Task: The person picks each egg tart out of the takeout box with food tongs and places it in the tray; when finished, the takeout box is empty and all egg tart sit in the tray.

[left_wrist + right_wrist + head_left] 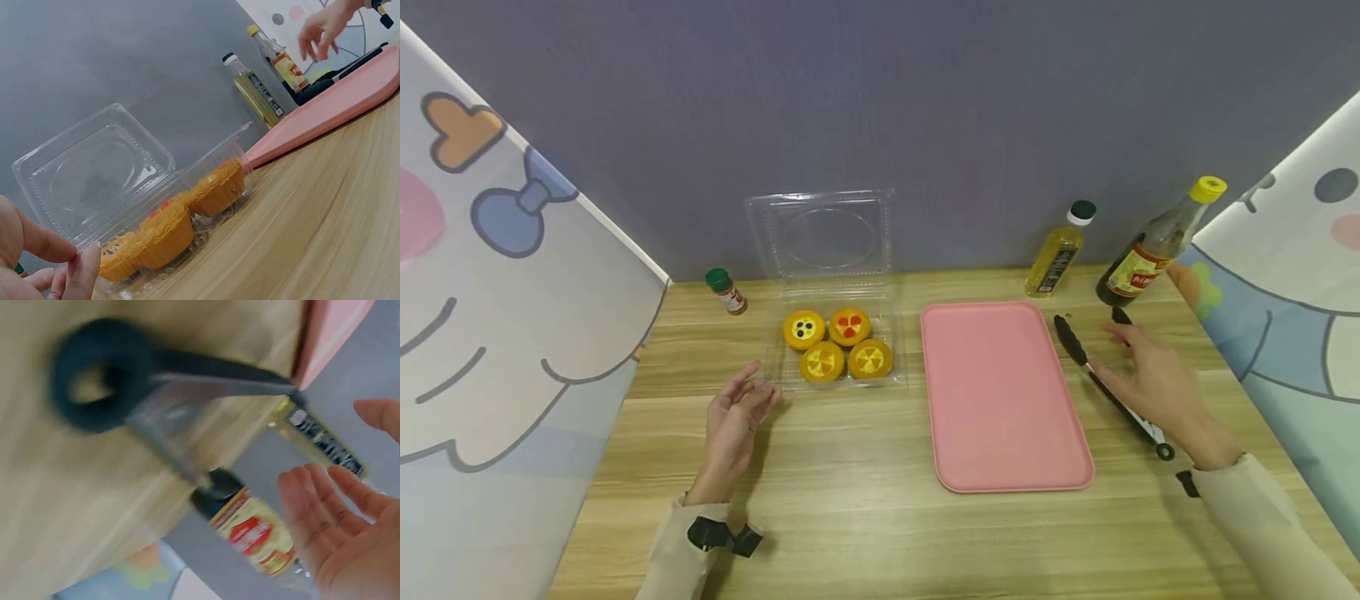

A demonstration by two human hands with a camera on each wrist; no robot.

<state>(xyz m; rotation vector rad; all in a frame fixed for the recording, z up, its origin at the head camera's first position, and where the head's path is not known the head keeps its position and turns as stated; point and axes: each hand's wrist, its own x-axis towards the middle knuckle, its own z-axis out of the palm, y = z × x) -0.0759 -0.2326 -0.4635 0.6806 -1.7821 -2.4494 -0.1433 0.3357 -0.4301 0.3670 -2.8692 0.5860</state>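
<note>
The left hand (733, 427) has thumb and fingers clamped on the near left corner of a clear box (786, 367); the right hand (1159, 387) hovers, fingers apart and holding nothing, above black tongs (1072, 342) lying spread on the desk (850, 508). Left of the tongs is a pink tray (1003, 392), and left of that the box, lid raised, with four tarts (822, 362). Farther back stand a green-capped jar (731, 295), an oil bottle (1054, 262) and a yellow-capped bottle (1138, 271)
</note>
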